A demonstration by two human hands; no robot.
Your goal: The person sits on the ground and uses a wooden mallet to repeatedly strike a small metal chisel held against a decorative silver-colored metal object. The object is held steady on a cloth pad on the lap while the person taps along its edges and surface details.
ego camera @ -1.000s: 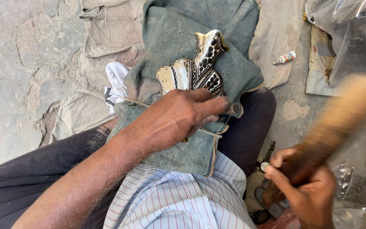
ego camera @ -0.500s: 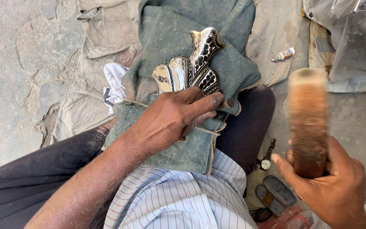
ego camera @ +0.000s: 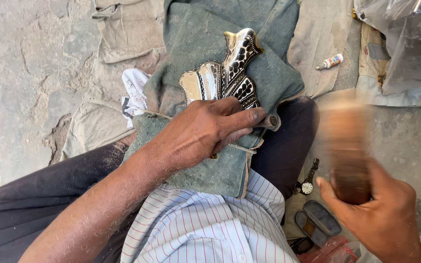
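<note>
Your left hand [ego camera: 205,131] lies palm down at centre frame, fingers pressing a small tool against the shiny metal ornament [ego camera: 227,73] on the green cloth [ego camera: 205,39] over your lap. Your right hand [ego camera: 383,214], lower right, is clamped round a blurred wooden mallet [ego camera: 347,146]. A small white tube [ego camera: 329,62] lies upper right.

metal ornament [ego camera: 225,73] on cloth [ego camera: 205,165] over lap, left hand [ego camera: 205,129] on it, wooden mallet [ego camera: 347,146] in right hand [ego camera: 381,214], small tube [ego camera: 329,62] behind
</note>
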